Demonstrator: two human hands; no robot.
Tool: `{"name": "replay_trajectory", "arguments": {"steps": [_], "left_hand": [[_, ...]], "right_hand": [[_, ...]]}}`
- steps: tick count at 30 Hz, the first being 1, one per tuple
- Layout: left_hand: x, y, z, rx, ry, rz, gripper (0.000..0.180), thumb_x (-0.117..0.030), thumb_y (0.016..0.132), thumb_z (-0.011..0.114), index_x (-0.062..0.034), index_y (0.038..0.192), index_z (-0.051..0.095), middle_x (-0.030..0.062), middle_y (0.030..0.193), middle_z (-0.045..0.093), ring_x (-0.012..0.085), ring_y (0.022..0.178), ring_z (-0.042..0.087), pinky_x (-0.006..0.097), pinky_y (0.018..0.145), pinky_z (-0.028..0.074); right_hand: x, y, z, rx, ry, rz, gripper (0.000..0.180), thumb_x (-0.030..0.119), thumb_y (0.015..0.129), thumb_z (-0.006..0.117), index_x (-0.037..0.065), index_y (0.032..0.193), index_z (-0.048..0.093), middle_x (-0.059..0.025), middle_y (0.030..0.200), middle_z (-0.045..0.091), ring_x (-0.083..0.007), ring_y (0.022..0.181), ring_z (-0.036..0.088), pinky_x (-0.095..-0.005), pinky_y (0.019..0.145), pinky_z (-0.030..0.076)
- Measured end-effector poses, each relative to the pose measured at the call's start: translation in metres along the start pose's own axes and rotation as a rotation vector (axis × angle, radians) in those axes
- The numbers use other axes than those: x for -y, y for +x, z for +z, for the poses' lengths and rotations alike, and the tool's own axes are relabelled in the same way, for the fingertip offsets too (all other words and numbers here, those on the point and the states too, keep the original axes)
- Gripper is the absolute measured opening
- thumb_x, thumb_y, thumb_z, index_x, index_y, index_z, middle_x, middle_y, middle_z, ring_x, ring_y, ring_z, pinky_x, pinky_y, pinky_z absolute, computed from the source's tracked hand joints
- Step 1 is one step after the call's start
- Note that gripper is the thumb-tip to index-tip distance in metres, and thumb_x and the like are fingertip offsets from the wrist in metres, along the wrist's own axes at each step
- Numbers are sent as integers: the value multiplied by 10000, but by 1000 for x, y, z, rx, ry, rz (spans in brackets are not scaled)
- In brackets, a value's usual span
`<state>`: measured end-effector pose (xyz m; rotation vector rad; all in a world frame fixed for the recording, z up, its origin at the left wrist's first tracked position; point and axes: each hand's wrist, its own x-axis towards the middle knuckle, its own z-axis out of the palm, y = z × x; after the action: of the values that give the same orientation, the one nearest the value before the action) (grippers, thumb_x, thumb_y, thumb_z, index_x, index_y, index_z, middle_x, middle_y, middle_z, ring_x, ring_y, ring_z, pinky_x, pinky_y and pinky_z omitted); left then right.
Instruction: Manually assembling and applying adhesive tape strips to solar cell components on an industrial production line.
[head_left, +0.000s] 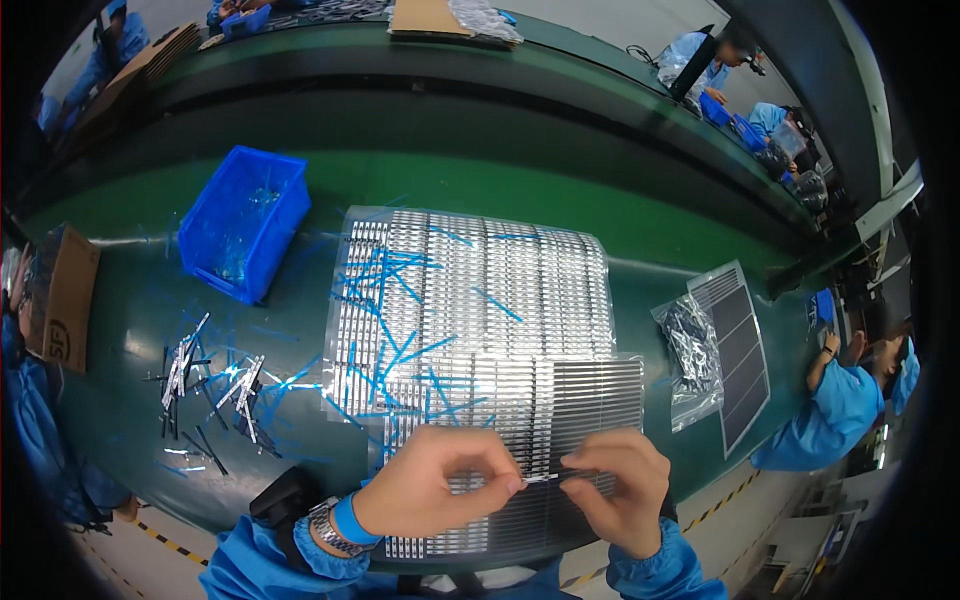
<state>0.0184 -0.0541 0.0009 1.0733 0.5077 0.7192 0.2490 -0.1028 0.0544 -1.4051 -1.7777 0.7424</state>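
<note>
My left hand (435, 482), with a blue band and a metal watch at its wrist, pinches a short silvery strip (541, 478) between thumb and forefinger. The strip points toward my right hand (622, 484), whose thumb and forefinger are apart by its far end, with nothing seen between them. Both hands are above sheets of printed label-like strips (500, 290) that overlap on the green table. Under my right hand, one sheet has a dark, lined section (598, 400). Thin blue slivers (405, 352) lie scattered over the sheets' left side.
Loose black and silver strips (240, 400) lie in piles at left. Behind them stands a blue bin (245, 225), a cardboard box (62, 298) at the far left. A clear bag of dark strips (690, 360) rests on a grey sheet (740, 370) at right. Co-workers sit around.
</note>
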Motion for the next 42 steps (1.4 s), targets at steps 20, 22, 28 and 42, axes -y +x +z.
{"name": "replay_trajectory", "arguments": {"steps": [20, 22, 28, 42], "left_hand": [[-5, -6, -3, -31, 122, 5, 132, -58, 974, 696, 56, 1037, 717, 113, 1006, 748, 140, 921, 695, 281, 823, 573], [-8, -2, -1, -176, 270, 26, 127, -66, 947, 729, 58, 977, 735, 118, 945, 761, 147, 872, 709, 283, 788, 579], [-89, -59, -12, -796, 866, 518, 87, 20, 822, 760, 38, 908, 761, 164, 908, 772, 239, 837, 759, 316, 751, 594], [-119, -69, -58, -1070, 1655, 332, 518, -63, 928, 632, 29, 1427, 524, 219, 1389, 612, 476, 1462, 364, 499, 1169, 323]], "right_hand": [[-1, 7, 8, -94, -234, -352, 253, 2, 609, 881, 99, 807, 757, -34, 824, 659, -189, 681, 625, -305, 589, 481], [-10, -4, -8, -152, -268, -287, 184, 39, 673, 854, 76, 800, 727, -53, 823, 634, -201, 699, 608, -311, 604, 470], [-15, 1, -18, -350, -225, -163, 147, 90, 781, 805, 33, 797, 670, -86, 825, 586, -207, 738, 572, -306, 629, 446], [3, -3, -27, -211, -65, -22, 100, 31, 744, 817, 38, 809, 741, -83, 838, 636, -183, 698, 638, -277, 596, 505]]}}
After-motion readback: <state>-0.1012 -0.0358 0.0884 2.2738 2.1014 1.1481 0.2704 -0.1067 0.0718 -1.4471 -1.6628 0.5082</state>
